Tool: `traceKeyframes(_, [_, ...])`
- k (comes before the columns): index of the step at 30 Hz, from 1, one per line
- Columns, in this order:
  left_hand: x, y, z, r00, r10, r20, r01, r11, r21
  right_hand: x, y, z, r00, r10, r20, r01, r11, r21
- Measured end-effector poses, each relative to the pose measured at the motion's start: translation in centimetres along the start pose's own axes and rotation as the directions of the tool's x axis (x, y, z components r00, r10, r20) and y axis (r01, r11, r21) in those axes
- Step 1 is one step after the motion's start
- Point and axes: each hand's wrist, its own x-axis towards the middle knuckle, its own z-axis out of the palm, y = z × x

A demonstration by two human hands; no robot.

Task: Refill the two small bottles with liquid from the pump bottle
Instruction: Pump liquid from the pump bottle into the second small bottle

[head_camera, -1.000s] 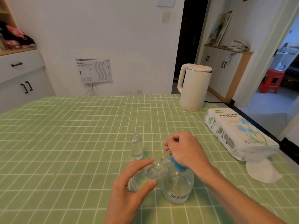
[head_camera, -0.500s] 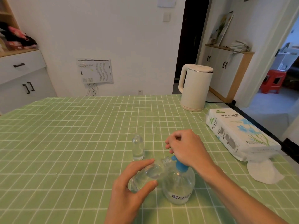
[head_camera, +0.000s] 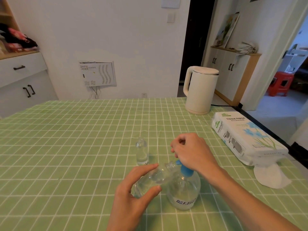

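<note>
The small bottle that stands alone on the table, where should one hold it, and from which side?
Probably round its straight middle body, below the narrow neck, coming from the left. The standing small bottle is upright and free on that side; the pump bottle and right hand are close on its near right.

White wall (head_camera: 100, 30), white cabinets (head_camera: 231, 72), dark doorway (head_camera: 196, 39).

The tissue pack (head_camera: 246, 135) read "TISSUE PAPER" on its top and side; the pump bottle (head_camera: 183, 192) label was too blurred to read.
</note>
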Motion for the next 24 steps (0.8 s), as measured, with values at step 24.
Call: traceKeyframes(24, [0.01, 0.07, -0.02, 1.000, -0.027, 0.009, 0.028, 0.999, -0.032, 0.15, 0.04, -0.01, 1.000, -0.014, -0.019, 0.014, 1.000, 0.010])
